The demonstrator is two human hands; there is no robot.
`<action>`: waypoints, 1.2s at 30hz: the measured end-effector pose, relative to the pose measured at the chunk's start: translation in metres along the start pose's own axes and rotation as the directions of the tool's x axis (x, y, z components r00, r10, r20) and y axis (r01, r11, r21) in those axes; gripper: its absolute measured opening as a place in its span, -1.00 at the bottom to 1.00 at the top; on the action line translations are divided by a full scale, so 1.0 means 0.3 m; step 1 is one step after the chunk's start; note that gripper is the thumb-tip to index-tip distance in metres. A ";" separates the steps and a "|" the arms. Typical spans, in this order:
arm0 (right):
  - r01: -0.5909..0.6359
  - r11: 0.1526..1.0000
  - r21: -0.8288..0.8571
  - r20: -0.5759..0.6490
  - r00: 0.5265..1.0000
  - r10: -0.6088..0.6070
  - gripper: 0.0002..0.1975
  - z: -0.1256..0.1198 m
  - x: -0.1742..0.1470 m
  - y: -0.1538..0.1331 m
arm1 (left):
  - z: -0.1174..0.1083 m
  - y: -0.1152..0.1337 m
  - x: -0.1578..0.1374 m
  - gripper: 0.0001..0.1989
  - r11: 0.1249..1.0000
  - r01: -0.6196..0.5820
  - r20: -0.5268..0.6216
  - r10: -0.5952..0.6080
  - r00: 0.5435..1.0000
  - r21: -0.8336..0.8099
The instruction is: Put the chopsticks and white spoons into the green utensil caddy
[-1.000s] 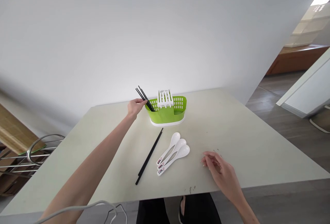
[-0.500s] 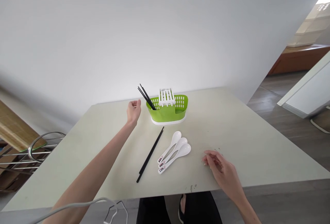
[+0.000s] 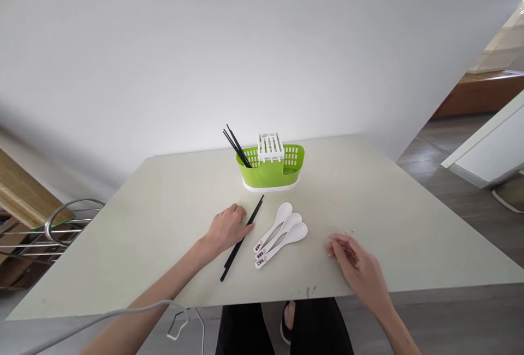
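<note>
My left hand [image 3: 227, 227] is over a pair of black chopsticks [image 3: 233, 257] lying slantwise on the table. Its thumb crosses above them and its fingertips stand apart from the thumb, so I see it as open. My right hand [image 3: 357, 264] rests near the front edge with loosely bent fingers and nothing visible in them. Between the hands, three white spoons [image 3: 282, 235] with printed handles lie fanned out. Behind them stands a green cutlery basket [image 3: 266, 176] with a white base and white slotted rack [image 3: 271, 148]. Several black chopsticks [image 3: 237, 146] lean in its left compartment.
The pale table [image 3: 352, 197] meets a white wall [image 3: 262, 49] at the back. A grey cable [image 3: 118, 311] crosses my left forearm at the lower left. A metal rack [image 3: 53, 229] stands beyond the table's left edge.
My left hand has come down and nearer from beside the basket to the chopsticks on the table. The right hand stays in place. The view has shifted slightly.
</note>
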State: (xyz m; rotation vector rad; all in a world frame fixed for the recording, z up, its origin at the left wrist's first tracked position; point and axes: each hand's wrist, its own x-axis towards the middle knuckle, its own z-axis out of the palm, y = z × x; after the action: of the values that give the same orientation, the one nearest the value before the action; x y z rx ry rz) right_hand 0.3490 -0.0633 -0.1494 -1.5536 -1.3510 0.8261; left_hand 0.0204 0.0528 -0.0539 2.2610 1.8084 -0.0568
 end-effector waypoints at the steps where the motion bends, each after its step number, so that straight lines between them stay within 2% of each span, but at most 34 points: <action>1: -0.001 1.000 -0.007 0.003 1.000 0.001 -0.57 0.000 -0.001 0.001 | -0.005 0.007 -0.007 -0.71 1.000 -0.001 0.007 0.001 1.000 0.022; 7: -0.004 1.000 -0.025 0.004 1.000 0.004 -0.57 -0.001 0.001 0.012 | -0.026 0.036 -0.016 -0.82 0.990 0.001 0.064 -0.011 0.998 0.141; 12: -0.022 0.999 -0.029 0.001 1.000 0.022 -0.57 0.002 0.002 0.012 | -0.032 0.047 -0.008 -0.78 0.961 0.010 0.097 -0.038 0.995 0.276; 18: -0.009 1.000 -0.028 -0.007 1.000 0.009 -0.57 0.004 0.002 0.009 | -0.050 0.019 -0.013 -0.69 0.956 0.003 0.081 -0.028 0.996 0.295; 22: 0.005 1.000 -0.018 -0.003 1.000 -0.005 -0.57 0.006 0.002 0.019 | -0.083 -0.046 -0.026 -0.72 0.980 0.000 -0.002 0.000 1.000 0.199; 26: -0.005 1.000 0.003 0.008 1.000 0.004 -0.57 0.010 0.002 0.032 | -0.153 -0.110 -0.051 -0.74 0.992 -0.041 -0.222 0.014 0.975 -0.119; 28: -0.016 1.000 0.024 0.010 1.000 0.016 -0.56 0.010 0.006 0.036 | -0.191 -0.121 -0.071 -0.73 0.936 -0.073 -0.297 -0.034 0.954 -0.344; 30: -0.035 0.997 0.065 0.004 0.999 0.035 -0.54 0.007 0.013 0.036 | -0.218 -0.114 -0.093 -0.69 0.828 -0.081 -0.290 -0.102 0.951 -0.555; 33: -0.062 0.987 0.150 -0.004 0.998 0.064 -0.51 0.005 0.017 0.018 | -0.224 -0.083 -0.123 -0.62 0.594 -0.089 -0.222 -0.155 0.963 -0.799; 36: -0.051 0.976 0.211 0.062 0.997 0.039 -0.52 0.021 -0.010 -0.045 | -0.193 -0.045 -0.140 -0.57 0.349 -0.115 -0.175 -0.147 0.974 -0.930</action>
State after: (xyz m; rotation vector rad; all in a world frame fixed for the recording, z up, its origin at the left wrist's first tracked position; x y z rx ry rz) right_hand 0.3374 -0.0649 -0.1395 -1.4070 -1.2283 1.0164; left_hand -0.0093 0.0277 0.0076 1.3631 1.3150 1.0419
